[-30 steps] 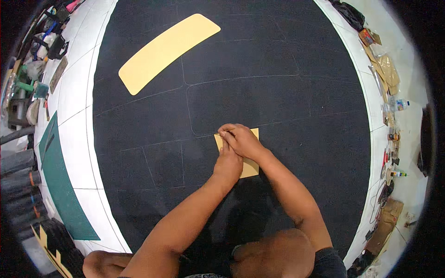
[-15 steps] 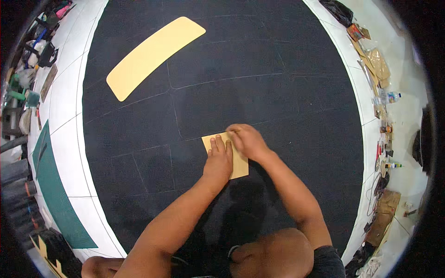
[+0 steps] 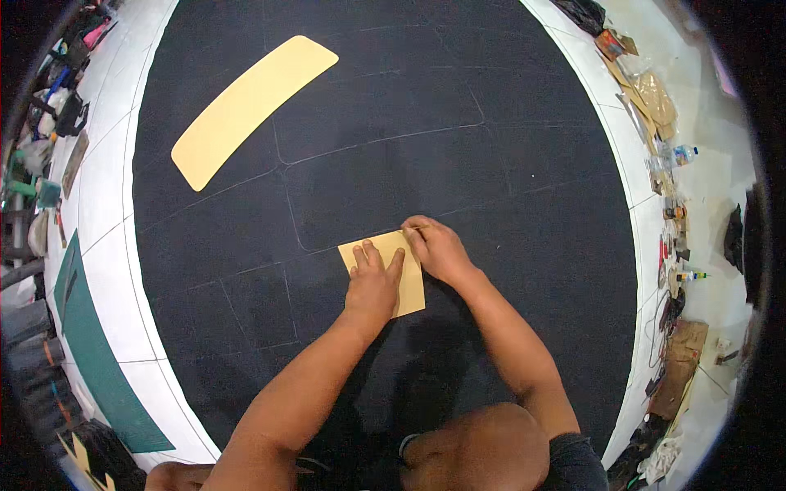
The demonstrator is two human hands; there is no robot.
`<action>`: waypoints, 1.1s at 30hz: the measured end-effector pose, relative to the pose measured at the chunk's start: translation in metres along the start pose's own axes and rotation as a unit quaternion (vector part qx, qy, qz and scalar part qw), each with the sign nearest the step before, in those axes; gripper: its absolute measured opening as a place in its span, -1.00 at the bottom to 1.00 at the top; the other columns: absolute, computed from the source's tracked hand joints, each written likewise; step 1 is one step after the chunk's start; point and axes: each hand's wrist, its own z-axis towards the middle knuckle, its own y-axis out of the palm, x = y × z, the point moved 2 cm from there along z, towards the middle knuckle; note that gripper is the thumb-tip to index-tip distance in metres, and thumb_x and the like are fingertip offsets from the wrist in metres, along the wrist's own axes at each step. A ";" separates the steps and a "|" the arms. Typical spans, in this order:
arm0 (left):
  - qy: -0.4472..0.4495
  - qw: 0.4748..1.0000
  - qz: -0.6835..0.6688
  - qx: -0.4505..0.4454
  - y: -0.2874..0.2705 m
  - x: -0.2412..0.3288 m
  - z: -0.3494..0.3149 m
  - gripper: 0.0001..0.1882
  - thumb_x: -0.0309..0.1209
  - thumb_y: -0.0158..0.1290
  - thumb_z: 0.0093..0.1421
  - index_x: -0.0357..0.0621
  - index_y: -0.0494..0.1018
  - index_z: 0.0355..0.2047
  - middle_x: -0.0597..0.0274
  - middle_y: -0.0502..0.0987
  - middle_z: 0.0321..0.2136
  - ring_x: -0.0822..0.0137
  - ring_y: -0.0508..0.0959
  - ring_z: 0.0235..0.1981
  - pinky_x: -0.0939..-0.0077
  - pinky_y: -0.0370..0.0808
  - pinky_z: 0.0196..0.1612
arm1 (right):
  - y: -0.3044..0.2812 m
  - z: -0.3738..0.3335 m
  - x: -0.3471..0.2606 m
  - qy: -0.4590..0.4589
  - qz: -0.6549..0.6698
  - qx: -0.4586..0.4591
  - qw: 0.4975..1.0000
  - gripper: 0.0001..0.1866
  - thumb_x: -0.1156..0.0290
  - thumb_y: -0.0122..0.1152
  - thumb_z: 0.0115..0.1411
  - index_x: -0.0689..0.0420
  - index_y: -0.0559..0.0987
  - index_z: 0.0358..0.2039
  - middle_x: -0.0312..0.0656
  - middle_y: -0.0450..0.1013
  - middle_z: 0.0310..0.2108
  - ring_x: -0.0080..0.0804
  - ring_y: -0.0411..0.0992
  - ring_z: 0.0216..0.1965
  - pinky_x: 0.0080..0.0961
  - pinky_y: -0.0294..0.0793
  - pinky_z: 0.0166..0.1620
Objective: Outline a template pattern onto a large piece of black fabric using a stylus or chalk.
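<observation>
A small yellow card piece [image 3: 412, 282] lies on the large black cloth [image 3: 532, 295]. My left hand [image 3: 372, 286] presses flat on it, fingers spread, covering much of its left side. At the card's upper right corner is my right hand [image 3: 438, 250], its thumb and fingers pinched together. Something thin seems to be in that pinch, too small to name. Pale lines [image 3: 385, 146] are drawn across the cloth, and one runs along the card's top edge. A longer, curved yellow card piece [image 3: 254, 110] with rounded corners rests farther off to the left.
White floor tiles [image 3: 123, 307] border the cloth. On the left are a green cutting mat [image 3: 106, 360] and assorted clutter. A plastic bottle [image 3: 681, 155], brown card scraps [image 3: 681, 360] and small tools line the right side. My bent knee [image 3: 499, 450] is at the near edge.
My right hand has moved rightward along the card's top edge to its corner. The left hand stays pressed on the card. The whole view has shifted slightly.
</observation>
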 end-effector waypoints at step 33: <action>0.006 0.999 0.049 -0.019 0.002 0.000 0.005 0.11 -0.25 0.44 -0.02 0.24 0.06 0.49 -0.56 0.02 0.35 -0.49 0.17 0.34 0.06 0.54 0.19 | 0.006 -0.057 0.018 -0.124 -0.108 0.068 0.984 -0.78 0.41 0.09 0.30 0.13 0.53 -0.07 -0.06 0.55 -0.11 -0.03 0.56 -0.11 -0.15 0.60 -0.09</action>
